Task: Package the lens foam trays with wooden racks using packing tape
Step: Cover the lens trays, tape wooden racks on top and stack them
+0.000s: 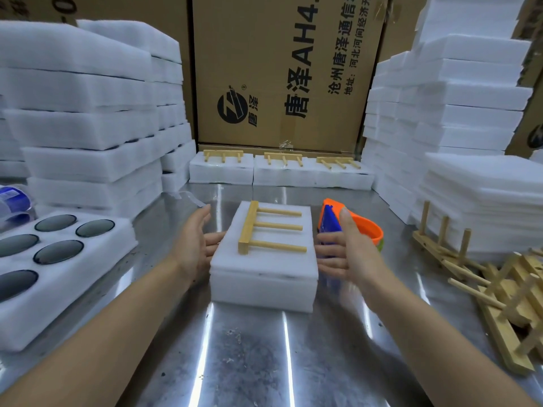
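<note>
- The foam tray stack point(264, 279) is plain white.
- The wooden rack point(248, 227) is pale yellow-tan.
- The tape dispenser point(367, 227) is bright orange with a deep blue part.
- The lenses point(58, 251) in the white open foam tray point(73, 292) are dark grey-green.
- The cardboard box point(279, 54) is brown, printed with black Chinese characters, "AH4" and a round black logo.
- The steel table point(249, 356) is silver-grey, streaked with white glare.

A foam tray stack point(264, 277) is sitting in the middle of the worktop point(249, 348), a wooden rack point(252, 230) lying flat on top; the left grip point(194, 245), fingers straight, is meeting its left side; the right grip point(349, 251), likewise spread, is hovering beside its right side, before an orange tape dispenser point(367, 227); loose racks point(499, 295) are lying along the right edge.
</note>
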